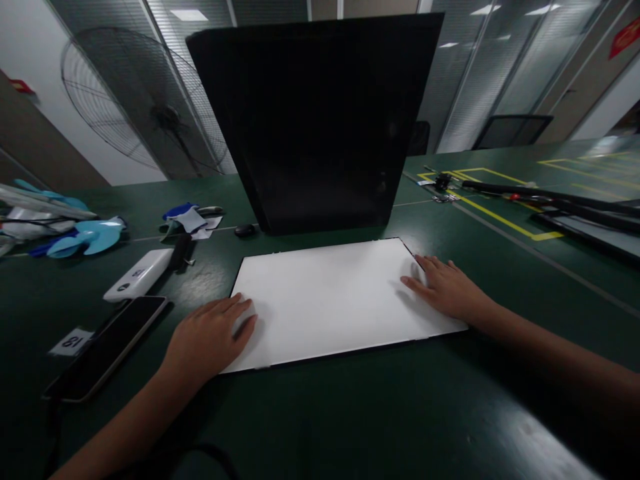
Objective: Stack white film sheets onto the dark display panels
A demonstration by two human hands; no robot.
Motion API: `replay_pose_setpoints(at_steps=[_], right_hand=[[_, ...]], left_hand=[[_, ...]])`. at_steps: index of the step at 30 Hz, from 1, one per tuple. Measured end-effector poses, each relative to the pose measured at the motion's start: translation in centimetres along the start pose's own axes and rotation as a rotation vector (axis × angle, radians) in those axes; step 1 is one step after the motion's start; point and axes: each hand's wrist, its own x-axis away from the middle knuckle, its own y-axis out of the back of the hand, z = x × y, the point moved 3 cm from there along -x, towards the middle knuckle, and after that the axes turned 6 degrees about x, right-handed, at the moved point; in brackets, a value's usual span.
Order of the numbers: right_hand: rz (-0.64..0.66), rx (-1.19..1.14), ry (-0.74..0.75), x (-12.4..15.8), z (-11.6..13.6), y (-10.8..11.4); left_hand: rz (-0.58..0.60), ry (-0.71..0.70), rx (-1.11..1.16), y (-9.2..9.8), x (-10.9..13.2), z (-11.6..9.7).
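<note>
A flat white rectangular panel [330, 300] with a thin dark border lies on the green table in front of me. At its left edge rests my left hand [207, 337], thumb apart from the fingers and fingertips touching the panel. My right hand [445, 287] lies over the right edge, its fingers stretched forward and the thumb spread inward above the white surface. Neither hand has its fingers wrapped round anything. Behind the panel stands a large black screen-like panel [320, 127], its lower edge near the white panel's far side.
To the left are a phone [107, 350], a white power bank [137, 275], a paper label [71, 342] and light-blue fan blades [93, 237]. A black mouse [245, 231] sits by the black panel. Dark tubes [550, 195] and yellow tape [505, 223] are at right; a large fan [165, 117] stands behind.
</note>
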Motion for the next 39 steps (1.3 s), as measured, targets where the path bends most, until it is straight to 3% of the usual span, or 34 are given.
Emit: replay_pose_setpoints(at_steps=[3,8,18,25,31,39], right_hand=[[0.042,-0.179,-0.04,0.0,0.3,1.0],[0.027,-0.656,-0.243,0.2,0.0,1.5],[-0.115,-1.17,-0.308,-0.6,-0.5,2.8],[-0.087,-1.476,-0.39,-0.5,-0.4,3.7],[-0.165,-1.558,-0.327,-0.8,-0.8,3.7],[-0.197,-1.611,-0.378,-1.1,-0.8,2.3]], left_hand=[[0.035,0.012,-0.002,0.2,-0.1,-0.3],[0.049,0.041,-0.014,0.6,-0.1,-0.6],[0.019,-0.021,-0.033,-0.1,0.1,0.1],[-0.024,-0.018,-0.012,0.1,0.1,0.2],[0.07,0.039,-0.016,0.7,-0.1,-0.1],[0.143,0.05,-0.066,0.6,-0.2,-0.2]])
